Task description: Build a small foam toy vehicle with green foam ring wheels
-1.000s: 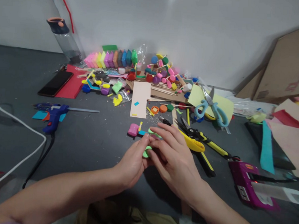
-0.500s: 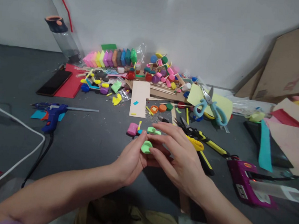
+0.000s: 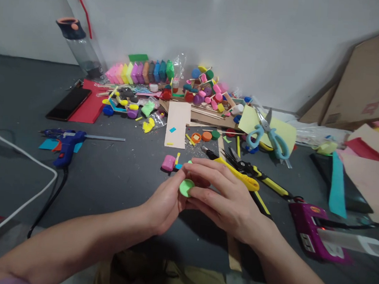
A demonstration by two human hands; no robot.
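Between my two hands is a small light green clay disc [image 3: 186, 188], its flat round face turned up toward me. My left hand [image 3: 169, 200] grips it at its left side with the thumb and curled fingers. From the right, my right hand [image 3: 226, 195] closes over it, thumb at its edge and fingers bent across the far side. Just beyond the fingertips lies a small model with a pink wheel [image 3: 169, 163], a yellow stick [image 3: 177, 158] and a blue strip. My right hand hides much of that model, with only a bit of light green showing there.
A blue glue gun [image 3: 69, 146] lies at left with its cord. Right of my hands are a yellow cutter [image 3: 243, 177], black-and-yellow pliers [image 3: 270, 183], blue scissors [image 3: 266, 131] and a purple device [image 3: 314, 233]. Clay packs [image 3: 142, 73] and small clay models [image 3: 208, 90] line the wall.
My right fingers have closed in over the green disc and now cover more of the model behind. The disc's face looks flatter, and its hollow no longer shows.
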